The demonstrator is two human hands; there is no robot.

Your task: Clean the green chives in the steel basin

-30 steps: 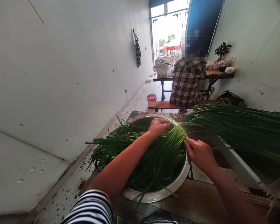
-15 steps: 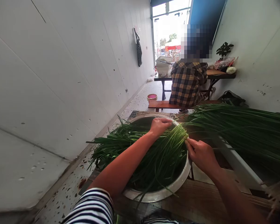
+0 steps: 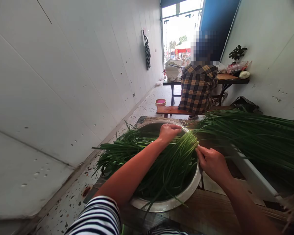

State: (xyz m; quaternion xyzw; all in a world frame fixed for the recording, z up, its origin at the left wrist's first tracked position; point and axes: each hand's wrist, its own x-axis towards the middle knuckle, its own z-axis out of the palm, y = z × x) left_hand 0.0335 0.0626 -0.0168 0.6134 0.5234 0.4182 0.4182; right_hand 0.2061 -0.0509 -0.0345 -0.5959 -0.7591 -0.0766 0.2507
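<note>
Garlic chives (image 3: 169, 166), long and dark green with pale stem ends, lie heaped in a round metal basin (image 3: 161, 205). Their pale ends (image 3: 189, 139) are gathered near the basin's right rim. Above the far side of the heap, my left hand (image 3: 170, 133) is closed in a pinch, and a thin pale stalk shows at its fingertips. My right hand (image 3: 213, 162) is closed at the right rim, thumb and forefinger pinched at the edge of the pale ends. Exactly which stalk lies in those fingertips is hard to see.
A large pile of garlic chives (image 3: 257, 130) lies at right over a pale crate (image 3: 252, 171). Ahead, a person in a plaid shirt (image 3: 198, 88) sits on a wooden bench (image 3: 171, 110) at a table. A small bucket (image 3: 160, 102) stands on the floor. A wall runs along the left.
The whole view has shifted slightly. Both hands keep nearly the same pinched pose at the pale ends of the garlic chives.
</note>
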